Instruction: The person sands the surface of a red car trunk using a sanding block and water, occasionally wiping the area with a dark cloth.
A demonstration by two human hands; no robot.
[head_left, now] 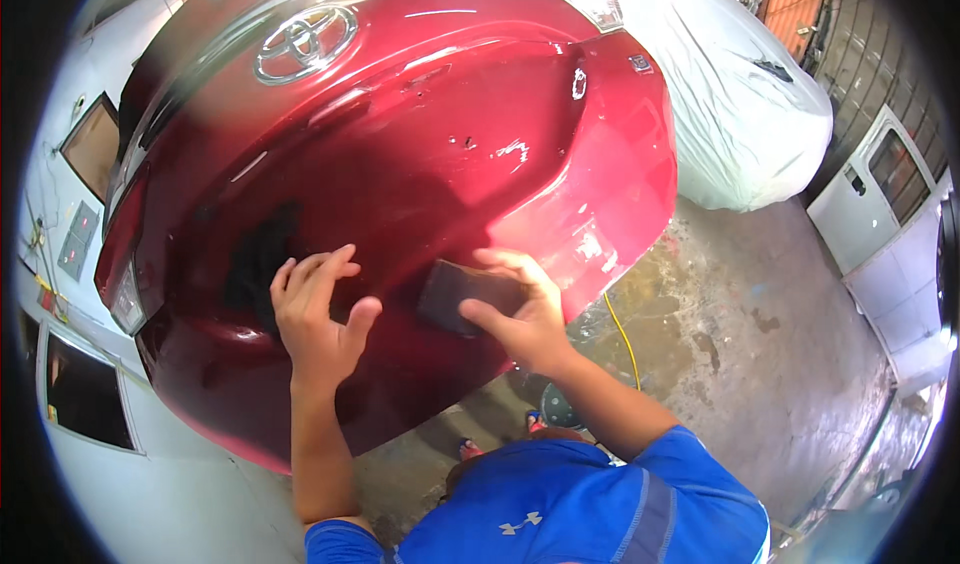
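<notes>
A glossy dark red car [410, 174] fills the middle, its rear end in front of me. At the right side of the lower panel, my right hand [530, 314] grips the end of a dark grey rectangular pad [450, 294], thumb on one side and fingers on the other. The pad appears to lie against or just over the paint; I cannot tell which. My left hand [318, 309] is held over the panel to the left, fingers apart and curved, with nothing in it. Beside its wrist, a dark patch [262, 264] shows on the red surface.
A covered car [745, 104] stands at the far right. Loose white door panels [870, 194] lean by the right wall. On the concrete floor [740, 334] runs a yellow hose or cord [622, 332], near a dark green round object [560, 406]. White vehicle bodywork [180, 494] lies along the left.
</notes>
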